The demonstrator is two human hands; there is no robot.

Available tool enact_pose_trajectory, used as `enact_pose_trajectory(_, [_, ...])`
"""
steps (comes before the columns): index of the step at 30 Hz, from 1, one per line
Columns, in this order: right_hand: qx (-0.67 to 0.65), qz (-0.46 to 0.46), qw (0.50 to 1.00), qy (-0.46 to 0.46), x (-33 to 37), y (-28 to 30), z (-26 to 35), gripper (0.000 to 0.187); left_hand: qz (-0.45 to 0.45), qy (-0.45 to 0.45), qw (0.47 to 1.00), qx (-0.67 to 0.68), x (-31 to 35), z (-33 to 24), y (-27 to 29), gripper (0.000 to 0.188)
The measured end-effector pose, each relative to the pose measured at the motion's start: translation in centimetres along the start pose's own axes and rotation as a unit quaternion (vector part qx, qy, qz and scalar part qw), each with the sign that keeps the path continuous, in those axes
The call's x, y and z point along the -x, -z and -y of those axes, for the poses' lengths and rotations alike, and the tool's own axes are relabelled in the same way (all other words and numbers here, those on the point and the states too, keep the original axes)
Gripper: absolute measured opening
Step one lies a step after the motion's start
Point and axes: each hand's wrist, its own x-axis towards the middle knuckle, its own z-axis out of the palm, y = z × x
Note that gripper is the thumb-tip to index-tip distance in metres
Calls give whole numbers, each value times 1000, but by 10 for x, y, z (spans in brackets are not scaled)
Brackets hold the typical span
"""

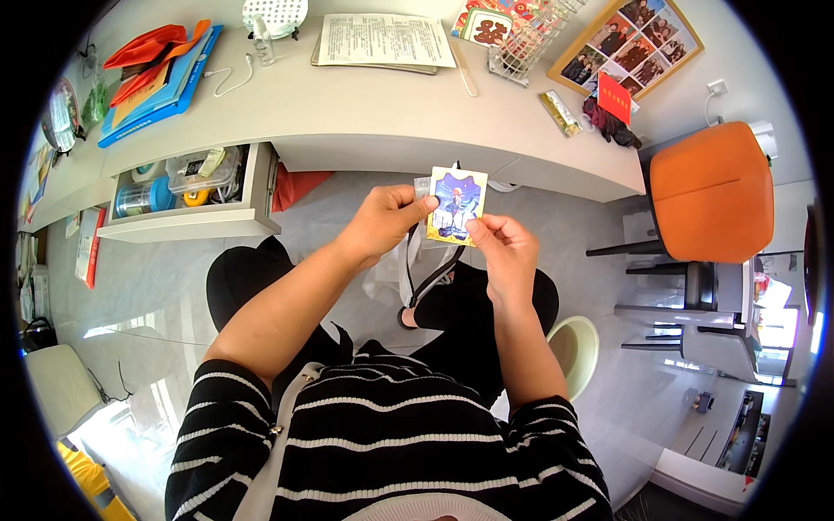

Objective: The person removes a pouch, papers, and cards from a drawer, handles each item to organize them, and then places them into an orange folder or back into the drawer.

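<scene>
A small rectangular picture card with a blue and yellow illustrated face [457, 206] is held upright between both hands, above the person's lap and in front of the long white desk [373, 113]. The left hand [382, 221] grips the card's left edge, thumb on the front, fingers curled behind it. The right hand [504, 247] pinches the card's lower right corner between thumb and forefinger. A thin clear sleeve or second card edge shows just behind the card's upper left. The open white desk drawer [195, 195] lies well apart to the left; the orange chair [708, 191] stands to the right.
</scene>
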Motion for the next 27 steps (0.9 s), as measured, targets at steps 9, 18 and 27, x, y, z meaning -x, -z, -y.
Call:
enact_pose_trajectory(9, [51,-22,996,69,-7,-11,-27,25,0,-54,998,-38,-1,22,7,27])
enact_pose_trajectory(18, [-156,-64,978,-121,-23,-23,-36,27,-58,108,988,-91,5,13,8,24])
enact_pose_trajectory(27, [-191,-18,969,-156,-42,-40,-57,24,-122,111,984,-63,7,13,22,29])
